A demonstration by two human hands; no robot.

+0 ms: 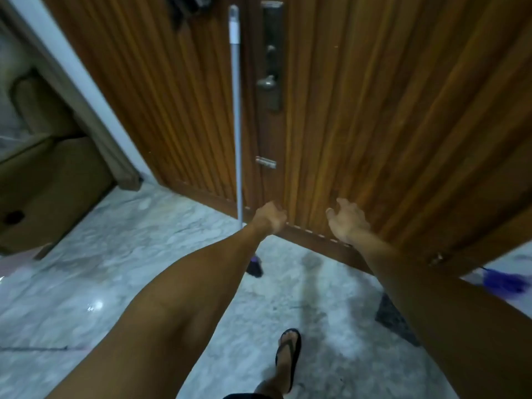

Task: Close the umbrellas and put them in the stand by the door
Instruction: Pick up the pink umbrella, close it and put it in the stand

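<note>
No umbrella and no stand show in this view. Both my arms reach forward toward the ribbed wooden door [359,116]. My left hand [270,217] hangs in front of the door's bottom rail with its fingers loosely curled and holds nothing. My right hand [347,220] is beside it, fingers relaxed and spread, also empty. A small gap lies between the two hands.
A grey broom handle [236,116] leans on the door left of the lock plate [272,56], its bristle head [254,267] on the marble floor [129,254]. A brown sofa [43,180] stands left. A purple duster [503,280] lies at right. My sandalled foot [288,355] steps forward.
</note>
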